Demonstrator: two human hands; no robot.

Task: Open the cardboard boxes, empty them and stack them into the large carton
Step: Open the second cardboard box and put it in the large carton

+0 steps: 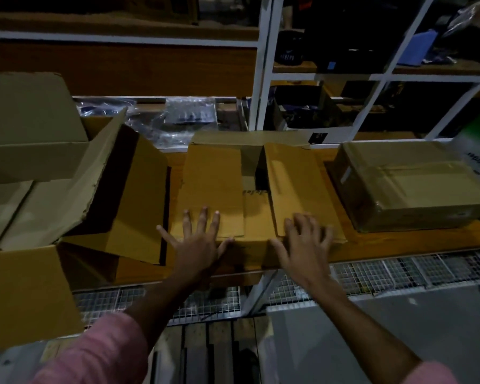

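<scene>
- Large carton [75,187]: far left on the counter [416,245], flaps thrown wide, its dark inside facing you; another pale box [31,128] sits at its upper left. This is where the emptied boxes go.
- Your left hand [197,239]: flat, fingers spread and straight, pressing on the left top flap of the middle box, gripping nothing.
- Middle cardboard box [250,195]: directly before you at the counter's near edge, just right of the carton. Its two top flaps lie nearly shut with a dark gap between them; whether anything is inside cannot be told.
- Your right hand [305,236]: blurred, fingers spread on the right top flap, palm down, holding nothing.
- Sealed box [408,187]: right on the counter, apart from the middle box, tape across its top, unopened.
- Step in hand, as judged: opening or checking the middle box.
- Next move calls for: hooking your fingers under the flap edges at the centre gap, lifting both outward, then looking inside before moving it left.
</scene>
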